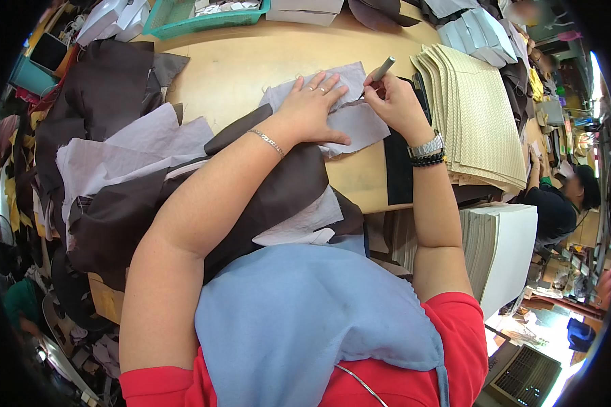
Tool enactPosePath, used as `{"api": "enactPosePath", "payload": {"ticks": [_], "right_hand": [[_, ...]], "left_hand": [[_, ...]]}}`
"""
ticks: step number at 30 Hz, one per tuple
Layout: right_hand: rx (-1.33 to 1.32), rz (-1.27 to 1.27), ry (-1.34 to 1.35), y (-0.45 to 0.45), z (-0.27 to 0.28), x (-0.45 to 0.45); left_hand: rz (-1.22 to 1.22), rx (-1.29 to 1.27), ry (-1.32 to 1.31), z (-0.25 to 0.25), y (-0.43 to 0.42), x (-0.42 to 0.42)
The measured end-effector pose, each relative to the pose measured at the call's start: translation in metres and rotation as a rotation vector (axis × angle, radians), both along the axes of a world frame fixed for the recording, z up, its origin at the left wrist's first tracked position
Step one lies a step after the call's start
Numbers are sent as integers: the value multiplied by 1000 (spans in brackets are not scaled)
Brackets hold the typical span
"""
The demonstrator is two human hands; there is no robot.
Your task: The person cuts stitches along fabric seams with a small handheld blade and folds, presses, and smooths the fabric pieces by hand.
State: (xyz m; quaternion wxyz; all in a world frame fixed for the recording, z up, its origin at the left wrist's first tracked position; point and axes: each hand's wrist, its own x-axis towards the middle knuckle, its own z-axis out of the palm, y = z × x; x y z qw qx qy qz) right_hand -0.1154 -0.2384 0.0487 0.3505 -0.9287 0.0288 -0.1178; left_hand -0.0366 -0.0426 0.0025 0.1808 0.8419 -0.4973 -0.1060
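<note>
My left hand (313,112) lies with fingers spread on a pale grey-lilac piece of material (360,127) on the table. In my right hand (395,103) is a pen (385,68) with a grey-green barrel, its tip down at the piece close to my left fingers. Whether the tip touches is hard to make out. Dark brown sheets of material (278,180), some showing a pale underside, lie under and beside my left forearm. To the right of the piece is a black strip (398,169).
A stack of cream textured sheets (475,115) stands right of my right hand, with a white-topped stack (506,247) below it. A green basket (207,24) sits at the back. More dark material (91,95) is piled left. A co-worker (557,207) sits far right.
</note>
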Motion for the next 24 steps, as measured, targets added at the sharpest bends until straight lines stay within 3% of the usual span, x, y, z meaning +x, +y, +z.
{"api": "enactPosePath", "payload": {"ticks": [21, 24], "right_hand": [[-309, -115, 2, -35, 8, -9], [-120, -118, -19, -25, 10, -18]], "left_hand": [[0, -11, -2, -1, 1, 0], [0, -14, 3, -1, 1, 0]]}}
